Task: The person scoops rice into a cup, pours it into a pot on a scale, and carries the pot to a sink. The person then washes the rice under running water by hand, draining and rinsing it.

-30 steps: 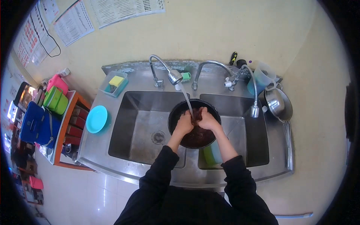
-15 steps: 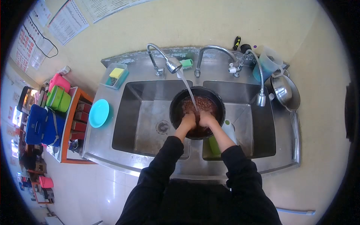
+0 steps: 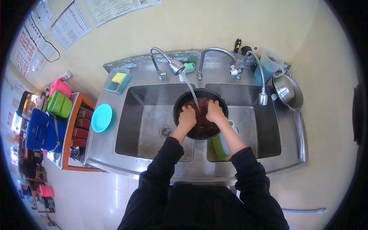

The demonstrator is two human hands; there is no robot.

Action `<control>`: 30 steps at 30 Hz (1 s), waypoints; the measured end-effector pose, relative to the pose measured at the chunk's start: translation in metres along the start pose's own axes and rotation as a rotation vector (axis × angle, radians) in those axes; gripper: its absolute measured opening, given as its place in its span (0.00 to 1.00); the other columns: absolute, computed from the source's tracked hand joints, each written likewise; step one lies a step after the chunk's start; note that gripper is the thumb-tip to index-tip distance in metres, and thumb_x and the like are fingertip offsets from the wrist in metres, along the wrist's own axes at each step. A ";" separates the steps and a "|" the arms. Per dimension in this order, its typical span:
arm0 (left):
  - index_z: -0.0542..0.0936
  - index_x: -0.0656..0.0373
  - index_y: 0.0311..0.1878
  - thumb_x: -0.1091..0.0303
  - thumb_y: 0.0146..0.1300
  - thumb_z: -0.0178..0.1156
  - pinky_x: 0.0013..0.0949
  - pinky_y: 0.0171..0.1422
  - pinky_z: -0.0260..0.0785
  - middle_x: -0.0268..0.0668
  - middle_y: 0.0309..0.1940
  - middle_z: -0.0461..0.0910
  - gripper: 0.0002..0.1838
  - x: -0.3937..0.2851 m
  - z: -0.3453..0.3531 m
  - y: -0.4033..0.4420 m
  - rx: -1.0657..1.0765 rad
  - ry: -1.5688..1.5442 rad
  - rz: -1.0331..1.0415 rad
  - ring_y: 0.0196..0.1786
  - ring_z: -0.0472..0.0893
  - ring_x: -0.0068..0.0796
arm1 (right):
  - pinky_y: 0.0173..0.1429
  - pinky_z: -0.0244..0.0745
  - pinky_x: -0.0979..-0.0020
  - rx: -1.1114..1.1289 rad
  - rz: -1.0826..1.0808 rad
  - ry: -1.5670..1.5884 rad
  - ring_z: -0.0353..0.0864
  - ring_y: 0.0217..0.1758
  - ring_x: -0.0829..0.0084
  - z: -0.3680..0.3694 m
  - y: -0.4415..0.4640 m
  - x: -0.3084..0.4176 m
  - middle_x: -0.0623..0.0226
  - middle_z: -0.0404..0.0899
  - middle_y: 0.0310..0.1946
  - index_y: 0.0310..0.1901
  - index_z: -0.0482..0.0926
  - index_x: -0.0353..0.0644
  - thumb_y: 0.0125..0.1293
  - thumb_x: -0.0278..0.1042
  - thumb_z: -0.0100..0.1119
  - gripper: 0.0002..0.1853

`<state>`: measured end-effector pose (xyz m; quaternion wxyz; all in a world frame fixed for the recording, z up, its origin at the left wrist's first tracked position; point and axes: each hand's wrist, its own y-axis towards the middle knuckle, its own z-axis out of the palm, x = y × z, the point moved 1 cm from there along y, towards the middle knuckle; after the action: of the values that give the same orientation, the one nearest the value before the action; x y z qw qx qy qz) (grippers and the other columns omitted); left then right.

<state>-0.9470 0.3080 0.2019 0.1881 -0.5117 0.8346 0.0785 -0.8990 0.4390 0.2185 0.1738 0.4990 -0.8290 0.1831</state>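
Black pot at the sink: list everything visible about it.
The black pot is round and open-topped, with a thin rim; material unclear. It looks roughly upright, over the sink divider; its support is hidden. Inside are reddish-brown wet contents, with a water stream falling in. The left hand and right hand reach inside; wall contact is unclear.

Black long-sleeved top (image 3: 191, 207), left sleeve (image 3: 158, 165) and right sleeve (image 3: 250, 168) matching black, fabric creased, cuffs (image 3: 175, 147) ending on forearms, left hand (image 3: 187, 116) and right hand (image 3: 215, 111) bare.
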 end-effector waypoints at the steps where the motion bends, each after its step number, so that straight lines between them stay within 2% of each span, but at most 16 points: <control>1: 0.76 0.68 0.43 0.69 0.50 0.59 0.42 0.49 0.73 0.57 0.48 0.72 0.18 0.003 0.002 0.001 0.078 0.085 -0.004 0.44 0.78 0.58 | 0.54 0.72 0.58 0.057 0.031 -0.075 0.72 0.51 0.40 0.004 0.005 -0.006 0.40 0.69 0.51 0.48 0.71 0.28 0.47 0.26 0.61 0.23; 2: 0.75 0.70 0.45 0.69 0.50 0.60 0.41 0.49 0.74 0.57 0.49 0.71 0.19 0.006 0.006 0.003 0.155 0.170 -0.007 0.44 0.78 0.58 | 0.54 0.73 0.58 0.111 0.062 -0.150 0.73 0.51 0.41 0.006 0.009 -0.011 0.39 0.70 0.50 0.46 0.72 0.27 0.47 0.25 0.61 0.22; 3: 0.74 0.70 0.46 0.69 0.48 0.62 0.41 0.48 0.74 0.57 0.50 0.71 0.22 0.012 0.020 0.009 0.215 0.212 0.042 0.44 0.78 0.58 | 0.52 0.75 0.61 0.213 -0.003 -0.246 0.76 0.49 0.47 0.004 0.008 -0.014 0.40 0.75 0.44 0.40 0.77 0.28 0.45 0.26 0.62 0.18; 5: 0.71 0.71 0.50 0.68 0.45 0.65 0.40 0.48 0.74 0.56 0.51 0.70 0.28 0.033 0.065 0.022 0.339 0.293 0.136 0.45 0.77 0.57 | 0.51 0.75 0.62 0.383 -0.061 -0.338 0.78 0.47 0.51 0.013 0.006 -0.014 0.41 0.77 0.40 0.37 0.79 0.29 0.44 0.27 0.63 0.16; 7: 0.69 0.72 0.53 0.69 0.40 0.67 0.40 0.48 0.74 0.57 0.48 0.73 0.33 0.030 0.089 0.028 0.369 0.326 0.044 0.46 0.77 0.56 | 0.46 0.77 0.65 0.507 -0.151 -0.380 0.81 0.43 0.57 0.030 0.009 -0.017 0.43 0.79 0.38 0.35 0.80 0.28 0.42 0.29 0.65 0.17; 9: 0.69 0.73 0.51 0.70 0.38 0.66 0.41 0.50 0.73 0.57 0.45 0.75 0.33 0.027 0.093 0.031 0.446 0.274 0.049 0.47 0.77 0.54 | 0.45 0.77 0.65 0.553 -0.141 -0.190 0.81 0.41 0.57 0.047 0.023 -0.029 0.44 0.79 0.37 0.36 0.79 0.28 0.39 0.32 0.66 0.20; 10: 0.71 0.73 0.48 0.71 0.38 0.65 0.41 0.52 0.72 0.57 0.43 0.76 0.30 0.019 0.070 0.029 0.509 0.205 0.098 0.48 0.77 0.53 | 0.44 0.77 0.65 0.575 -0.134 -0.093 0.82 0.41 0.57 0.051 0.027 -0.033 0.44 0.79 0.36 0.37 0.79 0.29 0.38 0.34 0.66 0.22; 11: 0.73 0.73 0.45 0.71 0.38 0.64 0.41 0.53 0.70 0.57 0.40 0.77 0.27 0.014 0.051 0.025 0.572 0.134 0.145 0.49 0.76 0.52 | 0.34 0.77 0.65 0.616 -0.068 0.103 0.82 0.34 0.61 0.039 0.020 -0.027 0.47 0.80 0.31 0.36 0.77 0.27 0.40 0.32 0.65 0.21; 14: 0.73 0.73 0.43 0.72 0.38 0.62 0.42 0.55 0.69 0.61 0.41 0.76 0.24 0.012 0.024 0.017 0.385 -0.162 0.116 0.50 0.76 0.53 | 0.27 0.75 0.66 0.594 -0.024 0.533 0.81 0.26 0.64 0.037 0.022 -0.027 0.51 0.79 0.25 0.37 0.76 0.26 0.43 0.28 0.63 0.18; 18: 0.77 0.67 0.37 0.72 0.45 0.61 0.45 0.49 0.72 0.56 0.37 0.78 0.13 0.005 0.015 0.014 0.088 -0.162 -0.020 0.45 0.78 0.53 | 0.30 0.76 0.62 0.298 0.153 0.465 0.81 0.22 0.58 0.035 0.025 -0.026 0.48 0.78 0.21 0.37 0.76 0.29 0.49 0.24 0.53 0.13; 21: 0.79 0.66 0.34 0.70 0.49 0.60 0.45 0.47 0.73 0.53 0.36 0.79 0.11 -0.017 -0.014 0.008 0.021 -0.184 -0.135 0.43 0.79 0.52 | 0.37 0.77 0.60 0.101 0.135 0.372 0.83 0.29 0.56 0.016 0.014 -0.007 0.43 0.78 0.25 0.34 0.77 0.29 0.51 0.25 0.51 0.11; 24: 0.80 0.64 0.33 0.66 0.50 0.59 0.44 0.46 0.74 0.49 0.36 0.80 0.11 -0.015 -0.018 0.006 0.042 -0.064 -0.067 0.42 0.81 0.49 | 0.44 0.77 0.60 -0.078 -0.094 0.039 0.82 0.38 0.54 0.006 0.006 0.001 0.39 0.78 0.32 0.32 0.79 0.29 0.50 0.27 0.54 0.10; 27: 0.82 0.61 0.34 0.64 0.51 0.59 0.43 0.44 0.75 0.45 0.37 0.81 0.12 0.004 -0.002 0.006 0.052 0.199 0.085 0.42 0.81 0.46 | 0.47 0.76 0.60 -0.172 -0.049 -0.316 0.80 0.42 0.55 0.011 -0.006 -0.005 0.39 0.78 0.35 0.31 0.79 0.29 0.48 0.25 0.56 0.09; 30: 0.83 0.59 0.36 0.66 0.50 0.59 0.41 0.45 0.74 0.44 0.37 0.81 0.11 0.002 -0.001 -0.002 0.289 0.312 0.050 0.46 0.80 0.43 | 0.46 0.76 0.59 0.326 -0.106 -0.371 0.80 0.42 0.52 0.011 -0.007 -0.015 0.41 0.78 0.36 0.32 0.79 0.29 0.45 0.25 0.58 0.11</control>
<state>-0.9464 0.3050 0.2023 0.1262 -0.4644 0.8687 -0.1176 -0.8870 0.4424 0.2023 -0.0548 0.5883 -0.7788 0.2105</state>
